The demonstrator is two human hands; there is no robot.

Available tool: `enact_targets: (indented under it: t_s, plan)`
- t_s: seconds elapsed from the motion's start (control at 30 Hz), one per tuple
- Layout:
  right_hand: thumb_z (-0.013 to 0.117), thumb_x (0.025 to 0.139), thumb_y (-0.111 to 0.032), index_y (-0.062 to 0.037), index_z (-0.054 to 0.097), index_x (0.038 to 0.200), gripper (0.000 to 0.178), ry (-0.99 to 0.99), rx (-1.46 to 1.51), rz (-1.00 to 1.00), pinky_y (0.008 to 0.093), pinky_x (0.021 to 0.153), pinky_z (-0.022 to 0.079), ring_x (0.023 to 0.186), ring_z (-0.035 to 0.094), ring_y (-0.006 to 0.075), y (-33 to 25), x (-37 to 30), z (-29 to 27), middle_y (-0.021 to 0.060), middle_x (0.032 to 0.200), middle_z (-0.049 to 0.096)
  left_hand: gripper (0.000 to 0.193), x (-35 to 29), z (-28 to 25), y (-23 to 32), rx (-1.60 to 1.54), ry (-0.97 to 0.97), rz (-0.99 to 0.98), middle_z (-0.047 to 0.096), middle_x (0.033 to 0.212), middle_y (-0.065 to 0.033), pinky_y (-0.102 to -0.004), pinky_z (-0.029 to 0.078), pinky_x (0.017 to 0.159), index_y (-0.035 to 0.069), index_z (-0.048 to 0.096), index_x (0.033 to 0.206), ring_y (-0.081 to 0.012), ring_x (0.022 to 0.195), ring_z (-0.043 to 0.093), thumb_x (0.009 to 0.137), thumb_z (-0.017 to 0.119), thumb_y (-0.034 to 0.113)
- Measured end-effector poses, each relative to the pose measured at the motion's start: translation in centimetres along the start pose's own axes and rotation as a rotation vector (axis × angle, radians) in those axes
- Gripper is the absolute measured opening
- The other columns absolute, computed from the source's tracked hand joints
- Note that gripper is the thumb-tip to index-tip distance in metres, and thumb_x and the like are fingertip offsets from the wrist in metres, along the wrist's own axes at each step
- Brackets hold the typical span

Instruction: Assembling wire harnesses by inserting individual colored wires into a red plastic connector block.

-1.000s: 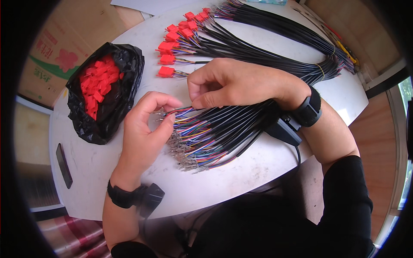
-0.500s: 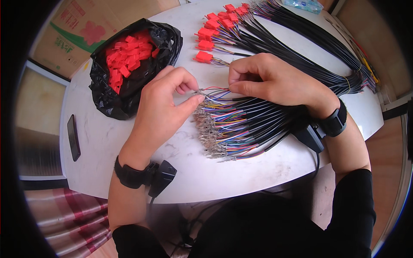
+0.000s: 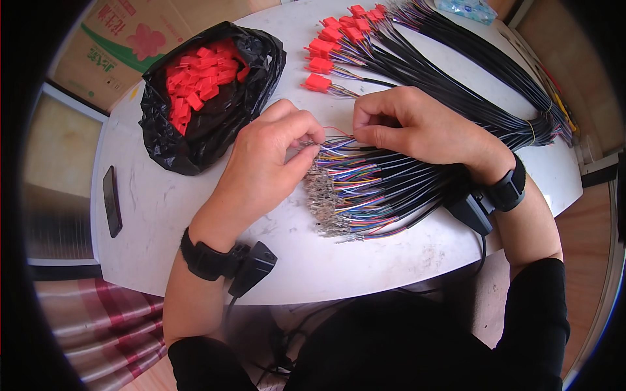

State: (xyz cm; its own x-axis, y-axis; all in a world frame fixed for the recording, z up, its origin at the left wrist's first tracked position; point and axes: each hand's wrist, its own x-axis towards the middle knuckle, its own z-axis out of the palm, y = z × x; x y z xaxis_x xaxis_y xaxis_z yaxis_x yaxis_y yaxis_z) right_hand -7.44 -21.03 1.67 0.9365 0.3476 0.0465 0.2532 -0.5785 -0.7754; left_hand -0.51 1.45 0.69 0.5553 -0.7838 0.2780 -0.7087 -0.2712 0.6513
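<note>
My left hand (image 3: 270, 153) is closed in a pinch at the crimped metal ends of thin coloured wires. Just right of it, my right hand (image 3: 411, 124) pinches the same wires near where they leave their black sheath. Below both hands fan out several black cables (image 3: 404, 186), their bare terminals (image 3: 323, 202) bunched at the left. Behind my right hand lie more black cables (image 3: 443, 85), with red plastic connectors (image 3: 323, 47) fitted on their ends. The closest red connector (image 3: 316, 83) sits a little above my fingers.
A black plastic bag (image 3: 195, 153) full of loose red connectors (image 3: 202, 78) stands open at the back left. A phone (image 3: 112, 202) lies near the left edge of the white table (image 3: 313, 274). Behind are a cardboard box (image 3: 124, 45) and a blue-white packet (image 3: 466, 10).
My left hand has moved slightly right along the wires, closer to my right hand. The right hand has barely shifted, and both still pinch the wires.
</note>
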Motion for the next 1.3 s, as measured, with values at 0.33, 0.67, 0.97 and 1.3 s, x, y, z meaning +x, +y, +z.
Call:
enact_targets:
  t_s: [0.33, 0.67, 0.97, 1.3]
  plan:
    - [0.06, 0.086, -0.011, 0.0006, 0.062, 0.084, 0.012, 0.03, 0.289, 0.052, 0.0267, 0.065, 0.044, 0.07, 0.053, 0.0085, -0.2, -0.1, -1.1, 0.0024, 0.072, 0.059, 0.011, -0.1, -0.8, 0.3, -0.03, -0.041, 0.133, 0.058, 0.084, -0.0077, -0.0271, 0.046, 0.072, -0.001, 0.057, 0.079, -0.0169, 0.076, 0.058, 0.075, 0.067, -0.002]
    - [0.059, 0.09, -0.013, 0.0014, 0.061, 0.083, 0.016, 0.046, 0.206, -0.002, 0.0239, 0.062, 0.041, 0.068, 0.049, 0.0067, -0.3, -0.2, -1.1, -0.0001, 0.07, 0.056, 0.01, 0.3, 0.2, -1.9, -0.374, 0.156, -0.215, 0.06, 0.075, -0.0003, -0.0195, 0.043, 0.059, -0.001, 0.061, 0.089, -0.0041, 0.066, 0.054, 0.085, 0.066, 0.007]
    - [0.059, 0.087, -0.01, 0.0009, 0.06, 0.082, 0.012, 0.011, 0.15, 0.013, 0.0235, 0.06, 0.04, 0.065, 0.046, 0.006, -0.5, -0.2, -1.0, -0.0007, 0.067, 0.054, 0.008, 0.3, -0.5, -2.0, -0.544, -0.044, -0.249, 0.061, 0.086, 0.0001, -0.0214, 0.045, 0.074, 0.0, 0.06, 0.093, -0.0054, 0.079, 0.055, 0.087, 0.062, 0.003]
    - [0.06, 0.088, -0.011, 0.0001, 0.06, 0.084, 0.012, 0.005, 0.224, 0.009, 0.0214, 0.063, 0.042, 0.069, 0.05, 0.0052, -0.4, -0.2, -1.5, -0.0018, 0.074, 0.056, 0.005, 0.2, -0.2, -1.9, -0.553, -0.048, -0.211, 0.058, 0.087, 0.0013, -0.0212, 0.041, 0.079, 0.001, 0.057, 0.091, -0.0052, 0.086, 0.053, 0.086, 0.058, 0.001]
